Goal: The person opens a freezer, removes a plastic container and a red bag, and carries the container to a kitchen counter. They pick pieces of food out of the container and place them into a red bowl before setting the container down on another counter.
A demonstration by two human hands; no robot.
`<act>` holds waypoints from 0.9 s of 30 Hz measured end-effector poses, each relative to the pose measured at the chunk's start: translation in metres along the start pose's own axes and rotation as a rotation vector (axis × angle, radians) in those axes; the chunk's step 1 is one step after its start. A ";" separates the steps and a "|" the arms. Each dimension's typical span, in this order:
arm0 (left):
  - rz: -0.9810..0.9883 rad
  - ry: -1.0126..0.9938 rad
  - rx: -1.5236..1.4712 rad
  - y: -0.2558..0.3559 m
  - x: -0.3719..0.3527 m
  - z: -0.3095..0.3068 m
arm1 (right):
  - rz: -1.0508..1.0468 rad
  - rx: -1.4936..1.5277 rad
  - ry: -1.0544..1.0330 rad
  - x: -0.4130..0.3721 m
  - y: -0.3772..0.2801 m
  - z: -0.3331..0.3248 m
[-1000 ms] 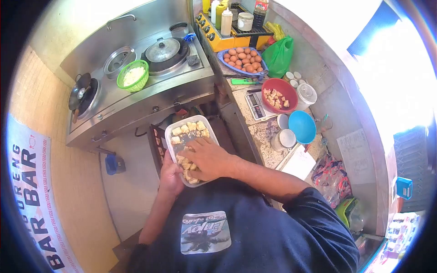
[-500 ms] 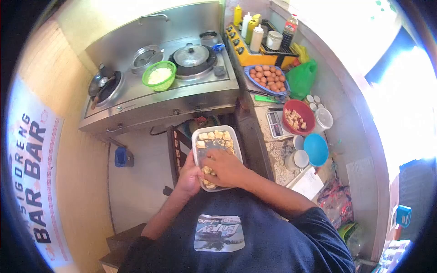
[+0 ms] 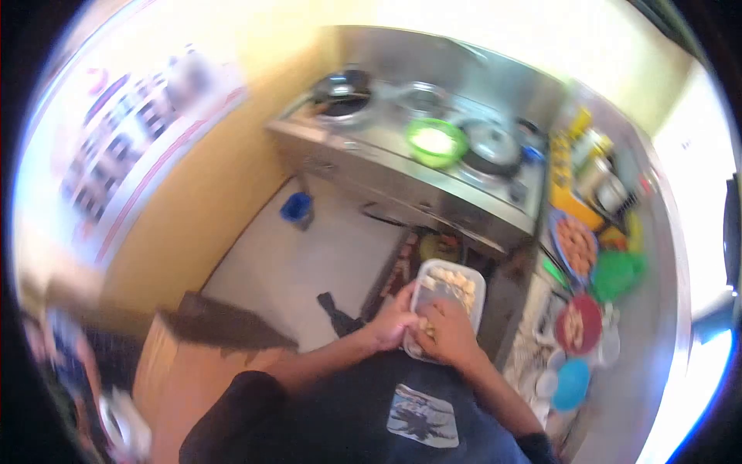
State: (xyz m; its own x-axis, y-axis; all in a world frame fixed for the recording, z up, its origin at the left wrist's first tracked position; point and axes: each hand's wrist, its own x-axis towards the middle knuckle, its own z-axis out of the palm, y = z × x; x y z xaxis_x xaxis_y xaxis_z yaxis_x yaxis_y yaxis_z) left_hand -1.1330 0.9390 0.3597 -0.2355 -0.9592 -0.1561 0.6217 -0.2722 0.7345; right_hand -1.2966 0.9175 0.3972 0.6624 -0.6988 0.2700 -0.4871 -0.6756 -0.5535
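A clear rectangular plastic container (image 3: 452, 282) with pale food cubes in it is held in front of my body. My left hand (image 3: 394, 325) grips its near left edge from below. My right hand (image 3: 448, 334) rests inside the near end, fingers curled on the cubes; whether it grips any is hidden by blur. The whole view is motion-blurred.
A steel stove (image 3: 410, 166) stands ahead with a green basket (image 3: 437, 143), a lidded pot (image 3: 492, 147) and a wok (image 3: 342, 85). The counter at right carries a tray of eggs (image 3: 573, 241), a green bag (image 3: 614, 274), a red bowl (image 3: 578, 323) and a blue bowl (image 3: 570, 384). Bare floor lies at left.
The view has swung sharply to the left and blurred. My hands stay on the container, which now sits closer to my body.
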 end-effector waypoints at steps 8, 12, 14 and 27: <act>0.223 0.444 -0.171 -0.044 -0.066 -0.040 | -0.395 0.229 -0.302 0.030 0.002 0.064; 0.320 0.531 -0.205 -0.004 -0.111 -0.039 | -0.531 0.155 -0.385 0.068 -0.043 0.081; 0.375 0.520 -0.235 0.010 -0.171 -0.064 | -0.543 0.131 -0.434 0.064 -0.095 0.118; 0.771 0.772 -0.204 0.044 -0.348 -0.116 | -0.969 0.151 -0.684 0.095 -0.293 0.206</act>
State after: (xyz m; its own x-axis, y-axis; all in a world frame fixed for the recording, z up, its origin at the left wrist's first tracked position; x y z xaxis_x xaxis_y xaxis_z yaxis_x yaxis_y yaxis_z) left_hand -0.9371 1.2519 0.3703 0.7521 -0.6471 -0.1254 0.5288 0.4789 0.7007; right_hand -0.9737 1.0975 0.4225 0.9052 0.3869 0.1758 0.4235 -0.7859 -0.4506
